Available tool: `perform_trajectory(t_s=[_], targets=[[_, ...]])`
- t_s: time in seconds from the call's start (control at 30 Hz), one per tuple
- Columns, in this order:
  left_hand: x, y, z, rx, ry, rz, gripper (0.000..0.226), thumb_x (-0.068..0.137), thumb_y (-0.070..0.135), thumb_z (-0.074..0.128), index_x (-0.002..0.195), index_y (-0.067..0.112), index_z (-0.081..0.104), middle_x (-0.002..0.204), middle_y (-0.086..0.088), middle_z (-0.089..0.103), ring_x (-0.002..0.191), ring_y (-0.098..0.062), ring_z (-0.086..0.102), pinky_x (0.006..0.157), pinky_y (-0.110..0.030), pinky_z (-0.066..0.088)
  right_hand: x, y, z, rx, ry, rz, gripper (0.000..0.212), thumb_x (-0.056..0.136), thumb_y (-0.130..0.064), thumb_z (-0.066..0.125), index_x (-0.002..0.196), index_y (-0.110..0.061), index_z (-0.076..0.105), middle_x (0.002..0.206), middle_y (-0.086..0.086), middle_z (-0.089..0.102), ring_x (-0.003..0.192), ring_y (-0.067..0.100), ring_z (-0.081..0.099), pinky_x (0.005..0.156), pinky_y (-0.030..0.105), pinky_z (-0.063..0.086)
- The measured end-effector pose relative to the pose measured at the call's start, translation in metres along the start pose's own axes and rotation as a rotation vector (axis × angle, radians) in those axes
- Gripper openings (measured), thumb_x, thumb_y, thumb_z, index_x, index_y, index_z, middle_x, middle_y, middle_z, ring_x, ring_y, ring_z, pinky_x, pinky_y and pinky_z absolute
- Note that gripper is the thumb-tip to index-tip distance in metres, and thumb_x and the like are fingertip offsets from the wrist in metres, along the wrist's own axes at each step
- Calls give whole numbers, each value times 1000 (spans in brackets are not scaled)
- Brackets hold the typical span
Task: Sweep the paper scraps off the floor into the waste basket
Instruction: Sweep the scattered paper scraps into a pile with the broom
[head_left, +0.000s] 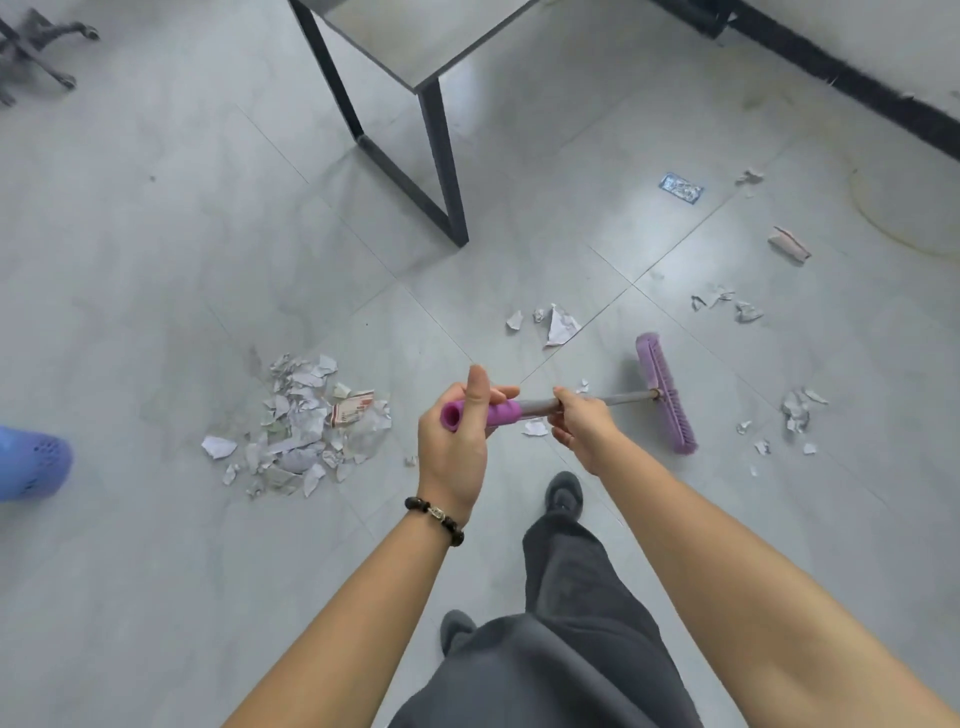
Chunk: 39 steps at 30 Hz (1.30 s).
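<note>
While the fingers (500, 396) of the left hand (453, 441) curl around the purple grip (480, 414) at the top end of the broom, thumb raised straight along it, the fingers (563, 396) of the right hand (584, 428) close around the grey metal shaft (618, 399) just beyond the grip. A dark beaded bracelet (435, 519) circles the left wrist. The shaft runs toward 3 o'clock to the purple broom head (666, 392), whose bristles rest on the grey tiled floor (156, 260). At 9 o'clock of the hands lies a gathered pile of paper scraps (301, 426), a red-and-white printed piece among them. Loose scraps (558, 325) lie at 1 o'clock of the hands, just beside the near end of the broom head; further scraps (797, 413) lie at 3 o'clock beyond the bristles, and another small cluster (727, 304) at 2 o'clock. A crumpled pinkish piece (789, 244) and a blue wrapper (681, 188) sit farther out toward 1 o'clock. The blue perforated waste basket (31, 462) shows at the frame's 9 o'clock edge, well apart from the pile. A black-legged desk (415, 52) stands at 12 o'clock. Dark trousers (571, 623) and dark shoes (563, 491) occupy 6 o'clock.
</note>
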<state>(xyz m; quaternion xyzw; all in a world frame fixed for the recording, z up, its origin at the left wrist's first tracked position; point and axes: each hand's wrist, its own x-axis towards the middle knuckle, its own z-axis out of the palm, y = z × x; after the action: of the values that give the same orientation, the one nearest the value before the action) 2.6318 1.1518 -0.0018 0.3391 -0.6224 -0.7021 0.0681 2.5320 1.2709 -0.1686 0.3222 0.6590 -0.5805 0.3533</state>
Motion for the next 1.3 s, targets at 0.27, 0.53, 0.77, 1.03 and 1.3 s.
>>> perform_trajectory(t_s=[0.27, 0.53, 0.77, 1.03, 1.3], targets=[[38, 54, -10, 108, 452, 87, 64, 97, 51, 47, 68, -4, 65, 77, -12, 75, 87, -25, 73, 78, -43, 58, -9, -23, 98, -40, -294, 100, 21, 92, -29, 51, 87, -10, 58, 67, 3, 53, 61, 16, 53, 69, 28, 52], [42, 110, -15, 262, 517, 329, 67, 85, 64, 50, 64, 1, 59, 72, -3, 74, 78, -24, 72, 77, -54, 55, -56, -84, 165, 38, -633, 132, 12, 95, -14, 48, 85, -8, 51, 59, 0, 38, 36, 7, 35, 46, 20, 37], [66, 125, -39, 65, 536, 403, 56, 91, 52, 52, 60, 6, 56, 69, -14, 71, 76, -30, 71, 78, -54, 54, -51, -133, 181, 10, -534, -42, 19, 93, -18, 56, 77, -11, 50, 60, 1, 43, 49, 12, 38, 52, 23, 37], [139, 72, -42, -152, 166, 0, 58, 87, 54, 51, 98, 0, 67, 113, -8, 71, 110, -14, 66, 104, -44, 47, 15, -173, 154, -153, -253, -109, 35, 92, -34, 65, 111, -11, 47, 97, 4, 57, 81, 17, 58, 69, 28, 53], [178, 12, -94, 107, 133, -160, 55, 79, 74, 52, 89, 25, 75, 90, 13, 74, 94, -9, 67, 96, -44, 52, 56, -115, 187, -383, -130, 17, 37, 92, -39, 59, 117, -12, 54, 110, 2, 60, 88, 18, 64, 77, 35, 55]])
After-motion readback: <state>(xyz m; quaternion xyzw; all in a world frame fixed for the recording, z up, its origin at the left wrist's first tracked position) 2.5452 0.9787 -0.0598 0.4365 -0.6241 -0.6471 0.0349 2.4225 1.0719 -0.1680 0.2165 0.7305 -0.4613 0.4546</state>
